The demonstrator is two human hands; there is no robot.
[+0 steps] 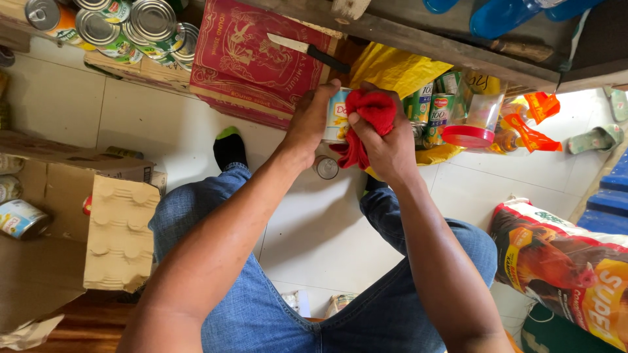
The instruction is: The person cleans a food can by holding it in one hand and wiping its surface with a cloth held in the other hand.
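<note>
My left hand [310, 121] grips a tin can [337, 116] with a yellow and white label, held out in front of me above the tiled floor. My right hand [386, 140] presses a red cloth [366, 124] against the can's side. The cloth hangs down below the can. Both forearms reach forward over my knees in blue jeans. A small can [326, 167] stands on the floor right under my hands.
A red carton [245, 59] with a knife [307, 49] on it lies ahead. Several tins [131, 26] are stacked at top left, more cans [435, 111] in a yellow bag at right. An open cardboard box [59, 216] sits left, a printed feed sack [569, 261] right.
</note>
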